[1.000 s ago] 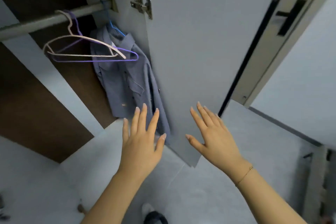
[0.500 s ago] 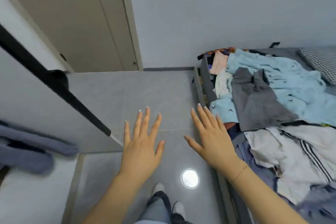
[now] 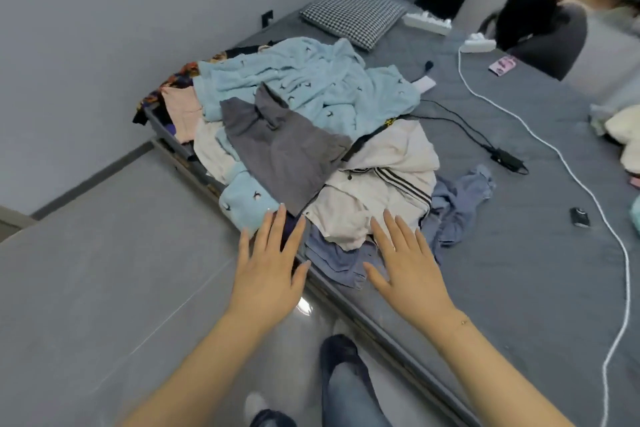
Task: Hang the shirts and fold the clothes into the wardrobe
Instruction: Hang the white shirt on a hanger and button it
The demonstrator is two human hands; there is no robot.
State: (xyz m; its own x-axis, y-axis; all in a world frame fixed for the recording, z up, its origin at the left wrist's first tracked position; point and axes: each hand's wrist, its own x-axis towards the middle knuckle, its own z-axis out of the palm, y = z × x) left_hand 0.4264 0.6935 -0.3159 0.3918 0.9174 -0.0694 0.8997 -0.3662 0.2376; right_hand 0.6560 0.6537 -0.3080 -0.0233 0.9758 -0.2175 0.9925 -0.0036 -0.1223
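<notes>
Left hand: the left hand [image 3: 268, 274] is spread flat with straight fingers, holding nothing, poised over the near edge of the bed [image 3: 519, 253].
Right hand: the right hand [image 3: 407, 269] is also spread wide and empty, over the near end of the clothes; whether its fingertips touch the cloth cannot be told.
Nearest garments: just beyond the fingers lie a crumpled blue shirt [image 3: 332, 258] and, on top of it, a cream top with dark stripes [image 3: 377, 191].
Pile: the clothes pile [image 3: 304, 128] sits at the near left part of the bed, with a grey shirt [image 3: 287, 146] draped across a large light blue fleece garment [image 3: 311, 83].
Handling: all of this looks soft, limp and light. It should bunch and sag when lifted, and layers will likely drag each other along.
Where to hold: probably best to pinch the top garment at the collar or both shoulders and lift it free of the rest.
Further out: a checked pillow [image 3: 353, 15] lies at the far end, and a white cable [image 3: 588, 191] and black charger lead [image 3: 485, 142] run across the right side.
</notes>
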